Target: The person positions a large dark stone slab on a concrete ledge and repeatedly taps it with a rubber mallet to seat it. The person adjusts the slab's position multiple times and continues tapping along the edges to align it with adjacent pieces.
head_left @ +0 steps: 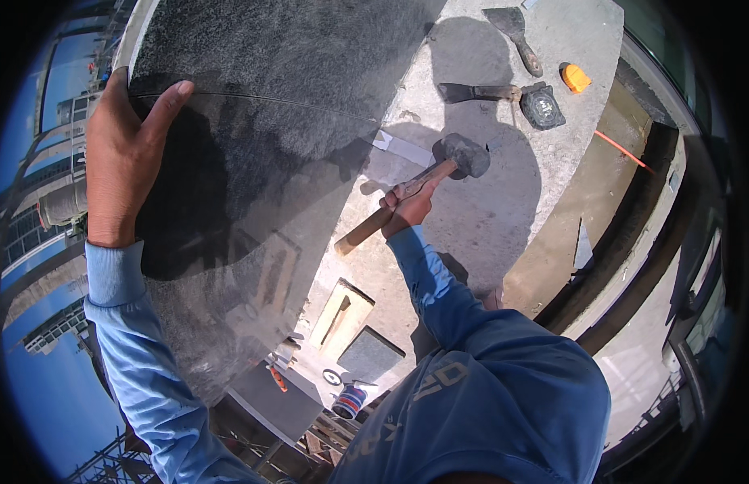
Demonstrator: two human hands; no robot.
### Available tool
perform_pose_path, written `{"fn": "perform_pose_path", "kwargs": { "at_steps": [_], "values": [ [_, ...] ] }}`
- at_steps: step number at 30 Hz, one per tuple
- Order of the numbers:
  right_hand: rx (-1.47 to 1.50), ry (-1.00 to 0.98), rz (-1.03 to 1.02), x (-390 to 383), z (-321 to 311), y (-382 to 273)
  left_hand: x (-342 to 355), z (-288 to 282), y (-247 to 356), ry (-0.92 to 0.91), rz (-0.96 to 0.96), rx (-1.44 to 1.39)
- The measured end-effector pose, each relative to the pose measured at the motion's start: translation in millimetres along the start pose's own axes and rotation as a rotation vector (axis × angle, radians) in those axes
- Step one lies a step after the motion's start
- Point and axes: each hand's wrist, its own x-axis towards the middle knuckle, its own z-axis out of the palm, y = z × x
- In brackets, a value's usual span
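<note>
Large dark grey speckled stone tiles cover a raised surface on the left, with a thin joint line running between two of them. My left hand grips the tiles' outer left edge close to that joint. Its thumb lies on the dark face, while the other fingers are mostly hidden over the edge. My right hand is closed around the wooden handle of a mallet with a dark, dusty head. The mallet is held over the pale concrete floor, its head pointing away from me and to the right.
On the dusty floor lie two scrapers, a black tape measure and a yellow one. A wooden float, a grey tile piece, a tape roll and a can are nearer me. Scaffolding stands beyond the left edge.
</note>
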Motion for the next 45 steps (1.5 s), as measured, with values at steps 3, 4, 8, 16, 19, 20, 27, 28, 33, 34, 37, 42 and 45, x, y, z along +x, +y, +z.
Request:
{"fn": "perform_pose_path", "kwargs": {
  "at_steps": [3,4,8,16,19,20,27,28,33,34,37,42,45],
  "values": [
    [0.069,0.058,0.224,-9,32,57,3,1,8,0.014,0.007,0.010],
    [-0.121,0.137,0.367,-13,55,59,3,2,9,0.010,-0.008,-0.005],
    [-0.394,-0.190,0.153,13,32,5,-4,-4,6,0.005,-0.015,0.087],
    [-0.014,-0.131,0.136,-3,39,60,2,-2,-5,0.019,0.192,0.157],
    [-0.172,0.006,0.230,17,52,56,2,6,-8,0.024,0.133,0.116],
    [-0.216,-0.116,0.311,25,36,36,-1,5,-10,0.050,0.110,0.107],
    [-0.039,0.079,0.065,-26,49,53,-3,-5,3,-0.057,-0.045,0.206],
    [-0.099,0.017,0.151,-15,53,77,3,-5,2,-0.068,-0.046,0.196],
    [-0.325,-0.185,0.181,-5,29,26,-12,-2,0,-0.011,-0.009,0.145],
    [-0.172,-0.146,0.134,-4,23,29,-9,-2,-1,-0.024,-0.018,0.153],
    [0.159,-0.054,0.053,-29,36,50,-2,0,-8,-0.051,-0.041,0.168],
    [-0.241,-0.191,0.375,20,10,37,0,1,-12,0.000,-0.014,0.206],
    [-0.148,-0.099,0.188,-1,-13,46,-7,-2,3,-0.026,-0.061,0.178]
  ]
}}
